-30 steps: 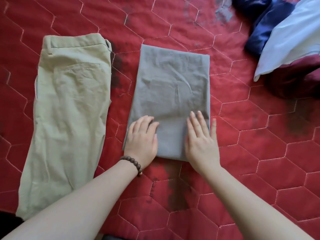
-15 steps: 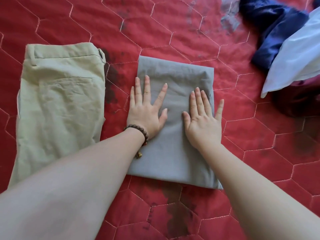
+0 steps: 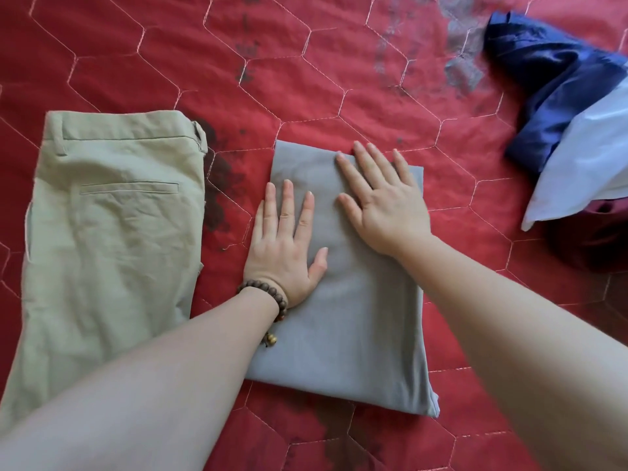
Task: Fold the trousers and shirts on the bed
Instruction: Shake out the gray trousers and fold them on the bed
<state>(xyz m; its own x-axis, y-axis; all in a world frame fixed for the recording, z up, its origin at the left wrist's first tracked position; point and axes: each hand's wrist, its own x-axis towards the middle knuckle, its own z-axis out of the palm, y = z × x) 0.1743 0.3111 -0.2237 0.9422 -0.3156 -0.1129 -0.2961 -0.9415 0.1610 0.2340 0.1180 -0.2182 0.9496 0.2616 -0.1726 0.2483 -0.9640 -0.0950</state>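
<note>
Head view: I am seeing both hands lying flat on the folded grey garment [image 3: 346, 317] in the middle of the red quilted bed [image 3: 306, 79]. The left hand [image 3: 283, 248] is pressing its left edge, fingers straight and slightly spread; the right hand [image 3: 382, 195] is pressing its far part, fingers straight and fanned, holding nothing. A bead bracelet [image 3: 268, 297] is sitting on the left wrist. Beige trousers [image 3: 108, 239] are lying just left, apart. A blue garment [image 3: 550, 93] and white cloth [image 3: 584, 171] are lying at far right.
</note>
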